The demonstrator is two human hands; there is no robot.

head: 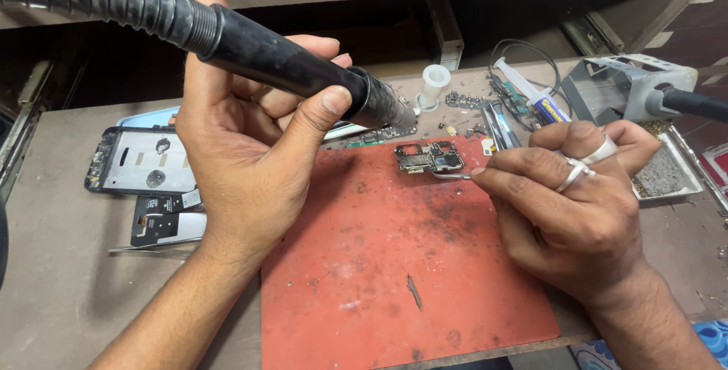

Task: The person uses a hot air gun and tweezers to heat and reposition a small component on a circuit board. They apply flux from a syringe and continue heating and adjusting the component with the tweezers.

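My left hand [254, 146] grips a black hot-air wand [288, 63] with a ribbed hose, its nozzle slanting down toward a small circuit board [429, 158]. The board lies at the far edge of a worn red mat [379, 264]. My right hand [572, 195], wearing two silver rings, pinches thin metal tweezers [453, 176] whose tips touch the board's near edge.
A dismantled phone frame [140, 160] and a dark cover piece [167, 220] lie left of the mat. Behind the mat sit a white spool [434, 83], a syringe tube [535, 93], loose parts and spare tweezers. A grey tool stand [629, 86] and metal tray [667, 173] are at right.
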